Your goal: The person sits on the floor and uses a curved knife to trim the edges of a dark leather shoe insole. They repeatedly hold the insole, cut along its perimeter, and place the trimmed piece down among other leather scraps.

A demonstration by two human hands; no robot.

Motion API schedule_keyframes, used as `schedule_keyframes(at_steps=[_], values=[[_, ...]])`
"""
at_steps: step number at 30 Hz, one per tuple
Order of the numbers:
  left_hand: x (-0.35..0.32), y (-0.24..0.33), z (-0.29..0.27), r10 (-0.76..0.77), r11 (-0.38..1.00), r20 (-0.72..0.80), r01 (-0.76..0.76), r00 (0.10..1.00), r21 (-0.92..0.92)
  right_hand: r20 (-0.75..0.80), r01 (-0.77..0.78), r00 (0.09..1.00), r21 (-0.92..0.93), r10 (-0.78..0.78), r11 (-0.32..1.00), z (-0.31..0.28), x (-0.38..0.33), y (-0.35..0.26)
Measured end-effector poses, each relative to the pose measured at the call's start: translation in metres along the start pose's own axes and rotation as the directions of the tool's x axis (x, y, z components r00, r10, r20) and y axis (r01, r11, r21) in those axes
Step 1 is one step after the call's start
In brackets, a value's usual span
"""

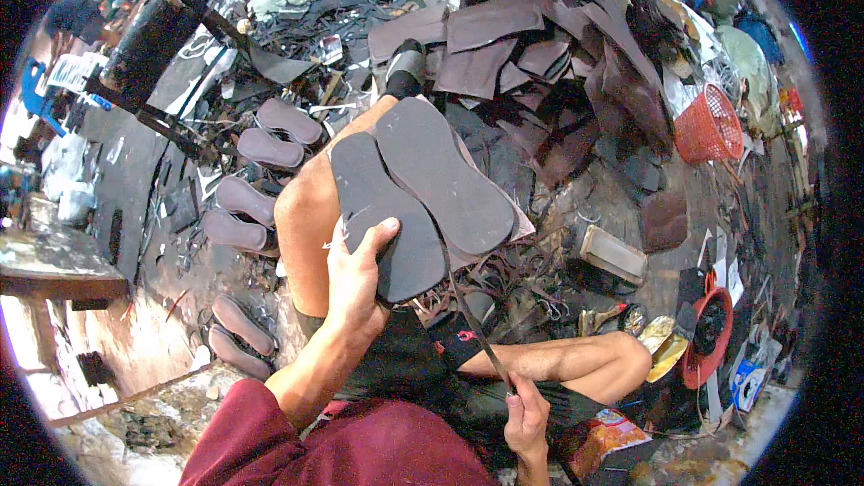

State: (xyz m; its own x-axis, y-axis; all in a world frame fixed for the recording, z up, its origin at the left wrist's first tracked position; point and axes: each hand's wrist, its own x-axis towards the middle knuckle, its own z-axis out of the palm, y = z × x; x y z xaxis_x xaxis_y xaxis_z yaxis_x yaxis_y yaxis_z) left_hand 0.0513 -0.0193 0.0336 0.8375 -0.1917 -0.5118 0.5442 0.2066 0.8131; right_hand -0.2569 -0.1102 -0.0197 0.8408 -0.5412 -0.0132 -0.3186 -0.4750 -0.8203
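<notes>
My left hand [358,274] grips a dark grey shoe sole [382,207], its thumb on top near the lower edge. Beside that sole, on its right, lies a second grey sole-shaped piece [445,175], with a pale sheet showing past its edge. Both pieces are over my bent left leg. Lower down, my right hand [526,416] is closed on one end of a long, thin dark strip [479,335]. The strip runs up to the right edge of the held sole; whether it is a blade or a cut strip is unclear.
Pairs of brown-grey soles [241,216] line the floor at my left. Dark sheets [490,27] and scraps pile up ahead. On the right are a red plastic basket [709,126], a pale rectangular block [614,255] and a round red-rimmed object [708,337]. A wooden ledge [63,283] juts in at far left.
</notes>
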Motion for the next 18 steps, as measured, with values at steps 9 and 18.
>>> schedule_keyframes(at_steps=[9,18], values=[[0.000,-0.011,-0.010,-0.002,1.000,0.038,0.002,0.999,0.005,-0.061,0.084,0.995,0.000,-0.084,0.996,0.048,0.054,-0.011],[-0.004,-0.013,-0.031,-0.026,0.982,0.096,0.007,0.995,0.189,0.082,0.127,0.988,0.027,-0.128,0.992,0.054,0.116,-0.007]])
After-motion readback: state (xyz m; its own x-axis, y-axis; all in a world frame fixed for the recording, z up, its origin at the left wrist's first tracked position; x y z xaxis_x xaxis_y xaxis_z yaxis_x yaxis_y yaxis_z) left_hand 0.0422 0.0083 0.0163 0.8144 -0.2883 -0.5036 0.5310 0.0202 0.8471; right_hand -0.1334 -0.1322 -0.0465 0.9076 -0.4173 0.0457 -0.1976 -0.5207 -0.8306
